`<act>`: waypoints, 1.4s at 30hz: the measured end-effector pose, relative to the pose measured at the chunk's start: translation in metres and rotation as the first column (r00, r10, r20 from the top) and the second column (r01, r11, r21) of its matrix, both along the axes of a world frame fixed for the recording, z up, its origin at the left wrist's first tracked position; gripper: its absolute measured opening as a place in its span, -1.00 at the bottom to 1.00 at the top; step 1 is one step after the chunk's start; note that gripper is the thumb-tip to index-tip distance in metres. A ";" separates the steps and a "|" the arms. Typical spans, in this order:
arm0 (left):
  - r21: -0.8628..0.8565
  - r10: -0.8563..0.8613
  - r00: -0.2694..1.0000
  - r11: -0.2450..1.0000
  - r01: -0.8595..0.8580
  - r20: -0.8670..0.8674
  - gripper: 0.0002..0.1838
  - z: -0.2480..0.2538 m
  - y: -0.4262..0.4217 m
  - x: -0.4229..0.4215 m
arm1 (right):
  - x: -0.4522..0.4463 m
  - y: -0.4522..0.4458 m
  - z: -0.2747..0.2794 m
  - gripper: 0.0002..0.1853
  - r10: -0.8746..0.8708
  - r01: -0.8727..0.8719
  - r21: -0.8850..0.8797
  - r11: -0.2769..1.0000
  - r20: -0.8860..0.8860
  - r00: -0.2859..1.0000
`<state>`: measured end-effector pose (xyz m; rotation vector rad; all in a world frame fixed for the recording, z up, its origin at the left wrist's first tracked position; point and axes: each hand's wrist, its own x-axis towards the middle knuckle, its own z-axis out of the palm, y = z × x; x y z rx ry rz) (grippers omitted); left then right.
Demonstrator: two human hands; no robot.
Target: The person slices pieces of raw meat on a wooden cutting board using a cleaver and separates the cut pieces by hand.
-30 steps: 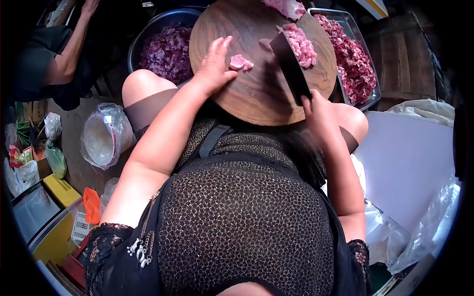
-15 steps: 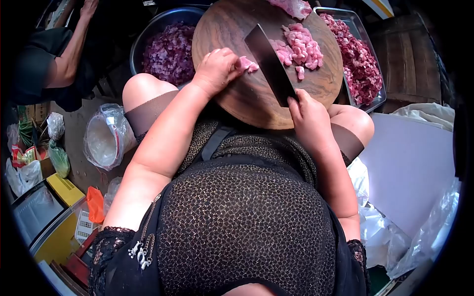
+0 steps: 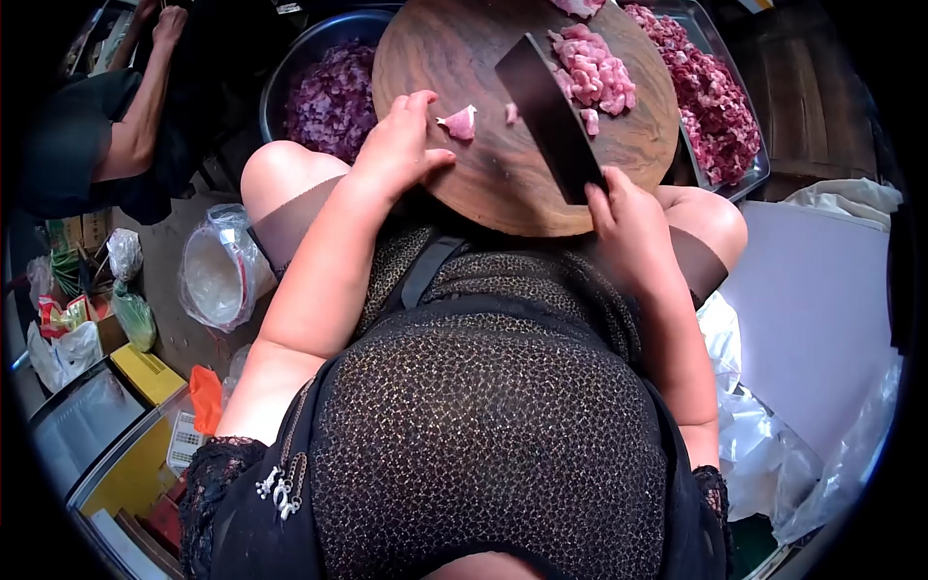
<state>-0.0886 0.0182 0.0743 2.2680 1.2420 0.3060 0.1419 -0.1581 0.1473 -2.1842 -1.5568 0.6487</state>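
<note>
A round wooden chopping block (image 3: 464,188) stands between my knees. My right hand (image 3: 626,208) is closed round the handle of a cleaver (image 3: 551,116), whose broad dark blade slants up and left over the block. Left of the blade lies a small piece of meat (image 3: 459,124). Beside that piece is my left hand (image 3: 401,140), its thumb and fingers spread apart, holding nothing. Chopped pink meat (image 3: 594,72) sits heaped right of the blade, and a larger piece of meat (image 3: 580,5) is cut off by the top edge. The blade hides part of the block.
A metal bowl of chopped meat (image 3: 333,101) stands left of the block, a metal tray of it (image 3: 715,106) to the right. A plastic-lined bucket (image 3: 217,271) is by my left knee. Another person's arm (image 3: 145,97) shows at upper left. A pale flat surface (image 3: 812,300) lies right.
My left hand has let go of the small meat piece and opened, drawing back slightly left. The cleaver has shifted to the right in my right hand, leaving a small bit beside its blade.
</note>
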 end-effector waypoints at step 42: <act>-0.220 0.545 0.534 0.803 -0.554 0.647 -0.37 -0.002 0.035 -0.191 | 0.016 0.034 -0.034 -0.68 0.085 -0.048 -0.246 0.968 0.141 0.986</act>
